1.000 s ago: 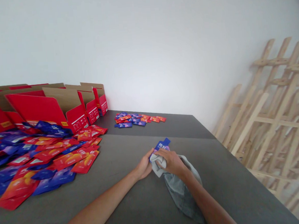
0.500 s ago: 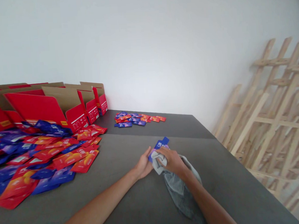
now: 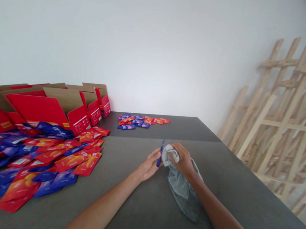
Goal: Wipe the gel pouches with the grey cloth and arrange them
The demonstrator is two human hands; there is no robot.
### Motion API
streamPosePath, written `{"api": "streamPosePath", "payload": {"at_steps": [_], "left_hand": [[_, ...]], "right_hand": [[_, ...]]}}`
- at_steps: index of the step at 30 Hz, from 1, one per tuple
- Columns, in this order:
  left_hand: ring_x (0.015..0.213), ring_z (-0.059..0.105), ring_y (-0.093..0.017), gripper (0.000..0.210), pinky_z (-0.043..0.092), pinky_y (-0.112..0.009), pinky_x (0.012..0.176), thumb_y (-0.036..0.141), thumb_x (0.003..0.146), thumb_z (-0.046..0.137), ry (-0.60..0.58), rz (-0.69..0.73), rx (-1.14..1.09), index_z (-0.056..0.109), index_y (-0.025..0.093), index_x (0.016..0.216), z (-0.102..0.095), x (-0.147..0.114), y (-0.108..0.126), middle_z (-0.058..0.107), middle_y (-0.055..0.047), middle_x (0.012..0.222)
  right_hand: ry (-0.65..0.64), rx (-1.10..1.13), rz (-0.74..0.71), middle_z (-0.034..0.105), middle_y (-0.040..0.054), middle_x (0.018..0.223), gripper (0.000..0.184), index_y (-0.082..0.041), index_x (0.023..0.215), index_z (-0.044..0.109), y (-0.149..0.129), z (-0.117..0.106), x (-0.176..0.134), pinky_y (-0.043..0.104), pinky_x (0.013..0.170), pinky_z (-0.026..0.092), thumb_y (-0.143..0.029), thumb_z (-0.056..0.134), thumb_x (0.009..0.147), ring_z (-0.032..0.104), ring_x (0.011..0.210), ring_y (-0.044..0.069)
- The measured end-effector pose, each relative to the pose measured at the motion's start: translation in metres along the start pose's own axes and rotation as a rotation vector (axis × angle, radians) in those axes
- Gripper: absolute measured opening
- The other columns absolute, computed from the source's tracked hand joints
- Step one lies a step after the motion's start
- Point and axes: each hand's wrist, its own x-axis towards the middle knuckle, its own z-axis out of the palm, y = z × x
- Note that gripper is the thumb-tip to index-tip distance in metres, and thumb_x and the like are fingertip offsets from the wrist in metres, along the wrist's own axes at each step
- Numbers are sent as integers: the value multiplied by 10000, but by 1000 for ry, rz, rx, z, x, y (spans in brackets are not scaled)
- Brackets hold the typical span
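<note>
Over the middle of the dark table [image 3: 129,151], my left hand [image 3: 150,166] has a blue packet [image 3: 159,160] pinched between the thumb and fingers. The packet is up on its thin side, so I see only a narrow blue strip, and its top leans a bit to the right. My right hand [image 3: 183,159] is closed on a bunched grey cloth [image 3: 169,155], just to the right of the packet. I can't tell if the cloth touches it. The rest of the cloth hangs down under my right wrist, toward the near edge. On my left is a big heap of red and blue bags [image 3: 77,161], and behind them stand red boxes [image 3: 37,107] with their flaps up. Far back, near the white wall [image 3: 149,59], lies a little pile of red and blue packets [image 3: 132,121]. Pale wooden frames [image 3: 257,124] lean on the right.
</note>
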Motion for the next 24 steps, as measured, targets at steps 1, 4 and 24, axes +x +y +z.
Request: {"api": "streamPosePath", "payload": {"at_steps": [1,4,24], "left_hand": [[814,671,-158,390,520,-272,755,201,751,841,12,14,16,659,144,1091,-2,1,-1,709,-60,962],[737,668,-138,460,516,-240,682,204,707,879,47,45,66,649,140,1101,-6,4,-3,697,-39,870],[790,678,-196,398,498,-314,809,470,961,564,-55,-89,181,716,122,1082,2,-3,-9,737,-118,960]], "right_hand": [[27,-2,9,655,62,959,143,-227,1052,605,0,0,1,307,789,537,-250,499,958,658,886,208],[72,-6,31,645,60,933,131,-228,1028,601,0,-2,2,315,786,535,-247,495,954,648,871,209],[-38,-138,84,688,74,1031,198,-225,1115,632,6,7,-1,326,809,551,-260,502,970,681,952,233]]}}
